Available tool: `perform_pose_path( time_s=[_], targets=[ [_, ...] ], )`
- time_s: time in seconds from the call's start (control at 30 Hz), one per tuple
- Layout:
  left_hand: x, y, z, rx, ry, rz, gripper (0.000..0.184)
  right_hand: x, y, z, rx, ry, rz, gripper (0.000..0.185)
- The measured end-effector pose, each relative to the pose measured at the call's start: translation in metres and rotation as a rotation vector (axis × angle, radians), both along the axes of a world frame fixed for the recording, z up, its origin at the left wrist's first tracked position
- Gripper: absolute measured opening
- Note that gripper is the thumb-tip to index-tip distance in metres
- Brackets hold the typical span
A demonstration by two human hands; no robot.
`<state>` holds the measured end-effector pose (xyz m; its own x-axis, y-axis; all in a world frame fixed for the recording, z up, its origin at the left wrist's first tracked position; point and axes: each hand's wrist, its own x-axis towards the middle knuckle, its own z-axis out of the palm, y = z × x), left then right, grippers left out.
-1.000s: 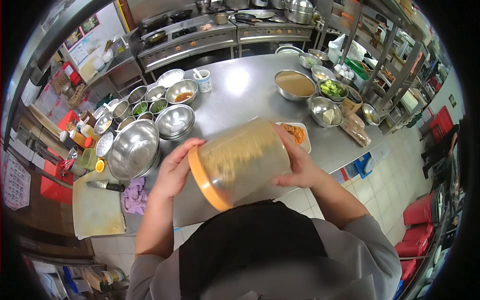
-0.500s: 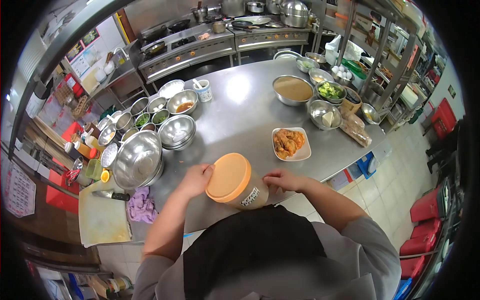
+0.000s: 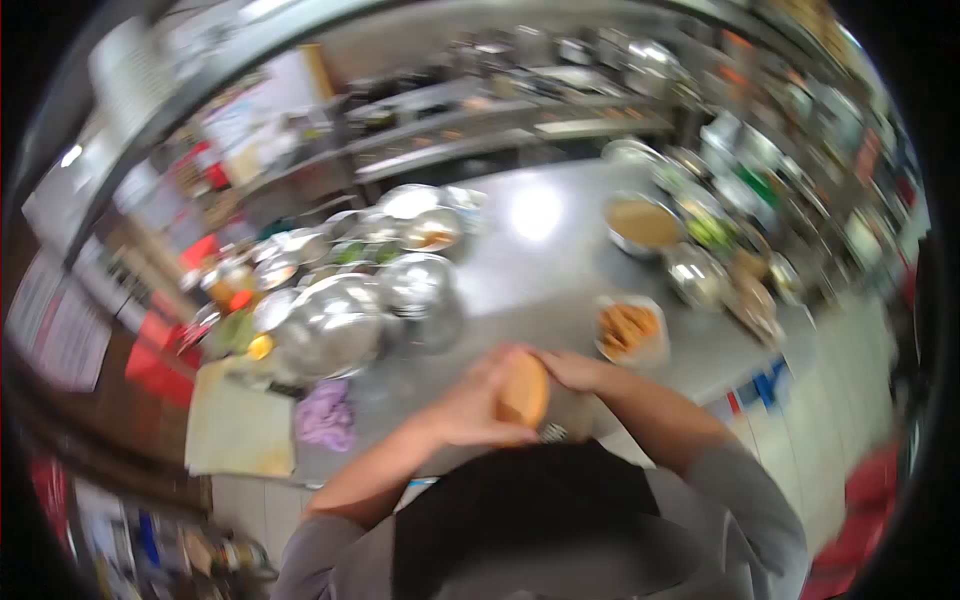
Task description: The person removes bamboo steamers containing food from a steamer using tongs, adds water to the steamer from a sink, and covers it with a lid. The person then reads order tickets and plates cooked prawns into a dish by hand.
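In the blurred head view a plastic tub (image 3: 572, 412) with an orange lid (image 3: 528, 388) is at the counter's near edge, against my apron. It is tilted, and the lid faces left. My left hand (image 3: 478, 405) spans the lid, fingers at its far rim and thumb at its near rim. Against the tub's far side, next to the lid's rim, is my right hand (image 3: 568, 372), its fingertips smeared by motion. Beyond it a white square dish (image 3: 655, 352) holds orange-brown pieces of food (image 3: 628, 328).
Metal bowls (image 3: 335, 325) crowd the left of the steel counter (image 3: 520, 270). A purple cloth (image 3: 325, 415) and a knife (image 3: 265, 383) lie by a cutting board (image 3: 235, 425). Rightward stand a bowl of brown liquid (image 3: 643, 222) and several other bowls. Stoves (image 3: 450, 145) line the back.
The view has swung, shifting the scene rightward and blurring it. The tub has tipped so its lid faces left. My left hand has moved from the lid's edge to across it; my right hand has moved up the tub.
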<state>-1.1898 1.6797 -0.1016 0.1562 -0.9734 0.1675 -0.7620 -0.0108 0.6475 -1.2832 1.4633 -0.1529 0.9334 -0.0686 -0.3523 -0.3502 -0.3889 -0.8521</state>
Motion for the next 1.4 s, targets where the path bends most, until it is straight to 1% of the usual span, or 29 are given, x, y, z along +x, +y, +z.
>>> perform_pose_path(
  time_s=[0.03,0.07,0.1,0.13,0.17,0.2,0.23,0.3,0.33,0.37,0.4,0.43,0.5,0.53,0.6,0.63,0.7,0.77,0.8,0.9,0.93,1.03,1.1,1.13,1.2,1.23,1.27,1.3,1.4],
  targets=[
    [-0.006,0.001,0.0,-0.005,-0.081,0.038,0.111,-0.001,0.01,0.017,0.024,0.091,-0.073,0.072],
    [-0.003,0.001,-0.004,0.02,-0.031,0.003,0.117,0.003,0.012,0.007,0.039,0.075,-0.119,0.072],
    [-0.006,0.005,0.003,0.077,-0.056,0.052,0.119,0.003,0.013,0.01,0.076,0.056,-0.084,0.072],
    [-0.007,0.004,0.002,0.119,-0.012,0.06,0.123,0.004,0.014,0.008,0.041,0.042,-0.083,0.071],
    [-0.007,0.005,-0.002,0.148,-0.048,0.103,0.123,0.006,0.015,0.005,0.006,0.028,-0.084,0.069],
    [-0.009,0.009,0.001,0.155,-0.031,0.137,0.121,0.009,0.015,0.002,-0.03,0.014,-0.084,0.068],
    [-0.012,0.009,0.001,0.16,-0.015,0.176,0.117,0.008,0.012,-0.014,0.04,-0.126,-0.104,0.067],
    [-0.013,0.008,-0.003,0.17,0.194,0.291,0.108,0.01,0.009,-0.027,0.111,-0.147,-0.085,0.065],
    [-0.011,0.004,-0.02,0.179,0.195,0.383,0.103,0.011,0.009,-0.03,0.154,-0.15,-0.086,0.064],
    [-0.002,-0.001,-0.044,0.193,0.195,0.471,0.099,0.011,0.012,-0.026,0.079,-0.141,-0.076,0.062],
    [0.003,-0.003,-0.055,0.203,0.2,0.559,0.097,0.007,0.014,-0.019,0.0,-0.131,-0.068,0.061],
    [0.002,0.007,-0.029,0.353,0.348,0.548,0.094,0.006,0.015,-0.014,-0.081,-0.123,-0.059,0.059],
    [0.006,0.029,0.022,0.641,0.661,0.509,0.092,0.019,-0.009,-0.055,0.188,-0.22,-0.012,0.053],
    [0.008,0.034,0.025,0.699,0.604,0.504,0.086,0.022,-0.019,-0.073,0.326,-0.259,0.011,0.051],
    [0.015,0.043,0.029,0.825,0.479,0.495,0.077,0.02,-0.014,-0.079,0.61,-0.281,-0.047,0.049],
    [0.019,0.043,0.028,0.668,0.294,0.479,0.07,0.02,-0.011,-0.08,0.754,-0.287,-0.082,0.049],
    [0.028,0.031,0.018,0.356,-0.069,0.437,0.056,0.025,-0.006,-0.077,0.764,-0.239,-0.058,0.049],
    [0.033,0.01,-0.011,0.084,-0.022,0.357,0.045,0.031,-0.001,-0.069,0.73,-0.2,-0.052,0.049],
    [0.028,0.007,-0.009,-0.055,0.0,0.311,0.039,0.034,0.0,-0.065,0.69,-0.183,-0.059,0.049],
    [0.029,0.007,0.003,-0.006,0.047,0.379,0.031,0.034,0.011,-0.055,0.61,-0.171,-0.092,0.049],
    [0.031,0.008,0.001,0.004,-0.022,0.369,0.03,0.033,0.014,-0.055,0.595,-0.173,-0.107,0.049],
    [0.044,0.012,-0.015,0.059,-0.192,0.372,0.03,0.036,0.006,-0.063,0.694,-0.089,-0.169,0.048],
    [0.049,0.011,-0.031,0.108,-0.252,0.418,0.03,0.035,-0.009,-0.082,0.704,-0.154,-0.135,0.047],
    [0.047,0.013,-0.031,0.097,-0.244,0.434,0.031,0.033,-0.011,-0.087,0.708,-0.186,-0.12,0.047],
    [0.043,0.016,-0.033,0.078,-0.227,0.463,0.034,0.025,-0.011,-0.089,0.619,-0.263,-0.145,0.046],
    [0.048,0.01,-0.041,0.12,-0.153,0.459,0.036,0.018,-0.01,-0.084,0.573,-0.299,-0.159,0.045],
    [0.058,0.001,-0.053,0.162,-0.078,0.453,0.038,0.012,-0.011,-0.083,0.681,-0.257,-0.214,0.044],
    [0.06,-0.003,-0.053,0.201,-0.005,0.45,0.041,0.009,-0.015,-0.083,0.701,-0.247,-0.243,0.044],
    [0.058,-0.01,-0.05,0.207,0.069,0.428,0.046,0.004,-0.016,-0.084,0.644,-0.253,-0.23,0.045]
  ],
)
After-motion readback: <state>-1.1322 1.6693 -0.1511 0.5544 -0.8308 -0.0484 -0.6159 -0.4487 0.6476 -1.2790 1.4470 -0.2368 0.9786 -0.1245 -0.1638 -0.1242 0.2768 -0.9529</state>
